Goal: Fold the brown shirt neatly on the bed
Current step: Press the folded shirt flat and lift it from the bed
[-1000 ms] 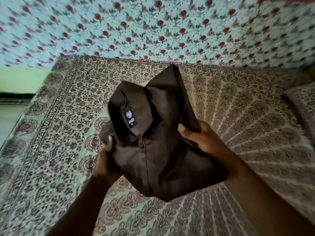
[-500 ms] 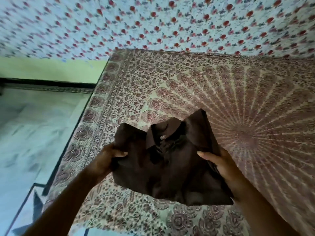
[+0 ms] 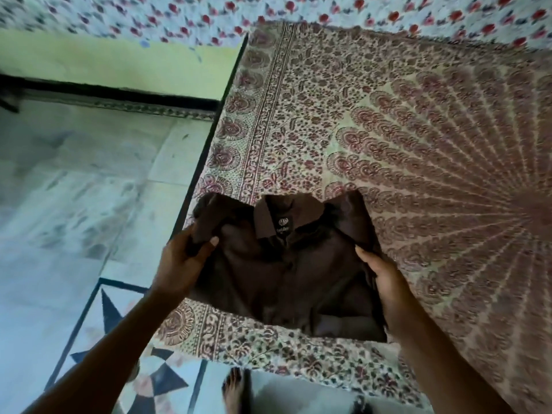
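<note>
The brown shirt is folded into a compact rectangle, collar and label facing up at its far edge. It sits low over the near left corner of the bed, which is covered in a patterned maroon and cream sheet. My left hand grips the shirt's left edge with the thumb on top. My right hand holds the right edge, fingers under the cloth. Whether the shirt rests on the sheet or hovers just above it, I cannot tell.
The bed's left edge runs beside a pale tiled floor with a dark star inlay. A floral cloth hangs along the wall behind. A bare foot stands at the bed's near edge.
The folded shirt has come down from chest height toward the bed's near left corner. The view has swung left and down, revealing the floor. Both hands keep their hold.
</note>
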Demonstrator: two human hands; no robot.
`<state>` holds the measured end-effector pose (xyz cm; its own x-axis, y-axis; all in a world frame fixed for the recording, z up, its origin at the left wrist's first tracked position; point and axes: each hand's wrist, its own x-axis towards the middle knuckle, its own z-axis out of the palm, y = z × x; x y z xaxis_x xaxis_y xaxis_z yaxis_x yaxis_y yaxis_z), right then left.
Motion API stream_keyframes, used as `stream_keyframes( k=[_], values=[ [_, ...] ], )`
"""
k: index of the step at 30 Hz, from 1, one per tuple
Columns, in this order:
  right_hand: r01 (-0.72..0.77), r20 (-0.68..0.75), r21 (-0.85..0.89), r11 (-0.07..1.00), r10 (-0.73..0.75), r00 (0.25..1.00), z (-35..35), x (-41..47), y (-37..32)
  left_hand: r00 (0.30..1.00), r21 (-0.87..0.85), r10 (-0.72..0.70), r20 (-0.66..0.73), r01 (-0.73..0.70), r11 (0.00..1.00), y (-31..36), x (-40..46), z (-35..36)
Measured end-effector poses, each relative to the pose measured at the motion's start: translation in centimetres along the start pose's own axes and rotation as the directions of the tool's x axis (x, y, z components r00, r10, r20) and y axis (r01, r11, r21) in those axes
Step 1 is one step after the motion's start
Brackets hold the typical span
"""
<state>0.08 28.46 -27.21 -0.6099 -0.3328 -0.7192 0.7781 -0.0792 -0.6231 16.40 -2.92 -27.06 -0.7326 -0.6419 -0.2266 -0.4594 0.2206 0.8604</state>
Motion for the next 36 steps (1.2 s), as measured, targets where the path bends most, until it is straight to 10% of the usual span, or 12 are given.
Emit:
stream_keyframes(
  k=[6,12,17,24,29,36],
  values=[
    [0.049,-0.062,0.042,0.998,-0.046,0.997,3.3,6.4,3.9,0.996,0.154,0.09,0.025,-0.093,0.984,-4.1,6.2,-1.2],
    [-0.044,-0.146,-0.206,0.978,0.014,0.989,2.5,8.7,8.9,0.918,0.112,-0.303,0.255,0.283,0.953,-11.2,7.5,-1.6],
    [-0.003,-0.163,-0.493,0.87,-0.089,0.983,1.0,6.2,11.2,0.909,0.307,-0.179,0.377,0.06,0.95,-12.5,4.4,-3.0],
    [0.003,-0.189,-0.381,0.924,-0.081,0.979,0.7,3.1,14.4,0.936,0.339,-0.157,0.314,0.044,0.94,-13.8,2.2,-4.6],
    [-0.087,-0.251,-0.663,0.743,-0.112,0.961,-0.4,3.0,15.7,0.891,0.553,-0.349,0.29,0.142,0.821,-14.5,1.1,-4.7],
    [0.118,-0.152,-0.924,0.364,-0.631,0.761,0.5,6.7,12.8,0.997,0.459,-0.064,-0.034,0.072,0.886,-10.6,5.8,-0.7]
  ],
)
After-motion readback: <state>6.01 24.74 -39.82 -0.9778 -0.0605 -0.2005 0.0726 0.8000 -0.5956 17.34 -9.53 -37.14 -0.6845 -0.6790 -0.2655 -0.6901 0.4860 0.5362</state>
